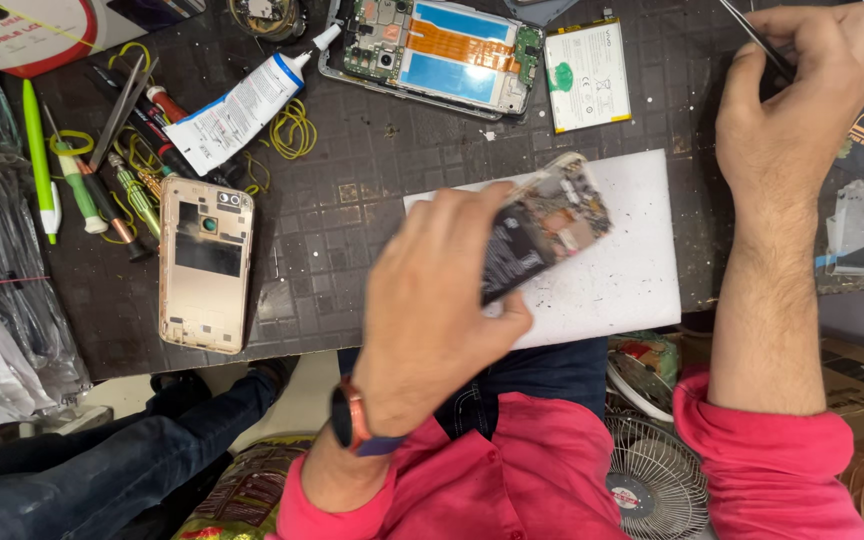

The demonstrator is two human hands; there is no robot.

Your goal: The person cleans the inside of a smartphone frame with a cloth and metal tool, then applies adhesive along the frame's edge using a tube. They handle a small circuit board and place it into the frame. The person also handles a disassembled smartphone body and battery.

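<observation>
White foam pad (632, 270) lies under the opened phone (542, 225) gripped by the left hand (432, 300); right hand (792, 100) pinches tweezers (757, 40).

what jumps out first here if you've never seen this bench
The left hand holds an opened phone, blurred, over the white pad at centre. The right hand grips tweezers at top right. A gold back cover lies at left, with a gutted phone frame and a glue tube above.
</observation>
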